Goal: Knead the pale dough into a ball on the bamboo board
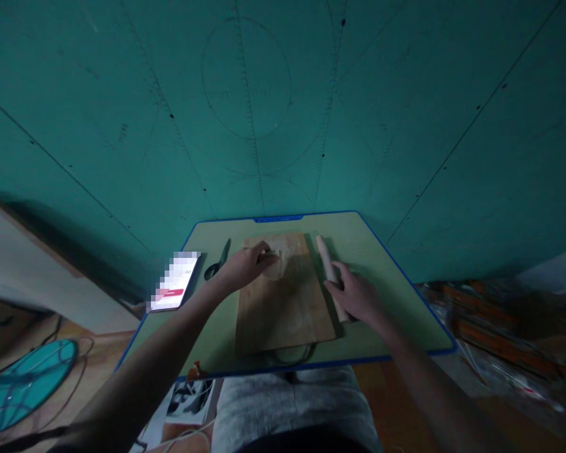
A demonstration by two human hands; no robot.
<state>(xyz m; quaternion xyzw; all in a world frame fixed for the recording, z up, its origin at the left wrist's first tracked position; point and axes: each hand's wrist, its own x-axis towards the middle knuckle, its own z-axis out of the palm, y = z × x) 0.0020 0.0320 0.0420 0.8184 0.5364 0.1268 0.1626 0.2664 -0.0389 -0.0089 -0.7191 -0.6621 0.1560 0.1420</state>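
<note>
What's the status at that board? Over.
Left grip: pinching pale dough sheet over wooden board. Right grip: on rolling pin. Phone and dark spoon left of board.

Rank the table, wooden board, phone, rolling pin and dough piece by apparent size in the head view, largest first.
1. Table
2. Wooden board
3. Phone
Order unsure: rolling pin and dough piece, partly covered by the right hand and left hand respectively.

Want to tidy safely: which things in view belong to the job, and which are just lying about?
In use:
pale sheet, probably dough, in the left hand
wooden board beneath
rolling pin at the right hand

Seemingly lying about:
phone
dark utensil
round teal object
</note>
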